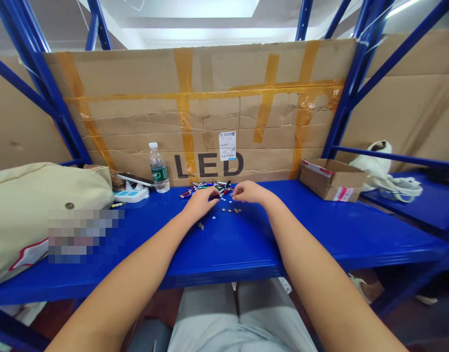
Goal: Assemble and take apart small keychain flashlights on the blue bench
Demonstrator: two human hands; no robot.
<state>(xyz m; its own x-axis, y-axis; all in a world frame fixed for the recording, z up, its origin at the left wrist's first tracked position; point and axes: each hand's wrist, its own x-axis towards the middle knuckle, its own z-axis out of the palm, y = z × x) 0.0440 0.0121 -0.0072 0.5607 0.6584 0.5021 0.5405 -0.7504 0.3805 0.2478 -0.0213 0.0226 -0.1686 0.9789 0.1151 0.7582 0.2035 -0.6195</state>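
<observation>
My left hand (pixel 203 200) is over the desk at the near left edge of a pile of small shiny coloured tubes (pixel 189 192). Its fingers are curled, with the tips turned towards my right hand; whatever is between them is too small to make out. Just to the right, my right hand (pixel 250 191) has its fingers bent together in a pinch, apart from the left. A tiny item may be at its fingertips. Several small round discs, like button cells (pixel 237 210), lie below the hands. A cluster of small metal parts (pixel 201 226) rests nearer to me.
A water bottle (pixel 159 171) and a white power strip (pixel 132 194) stand back left, beside a large cream bag (pixel 44 205). At the right is an open cardboard box (pixel 330 181). A cardboard wall (pixel 143 122) closes the blue desk's (pixel 224 259) far side, between blue metal posts.
</observation>
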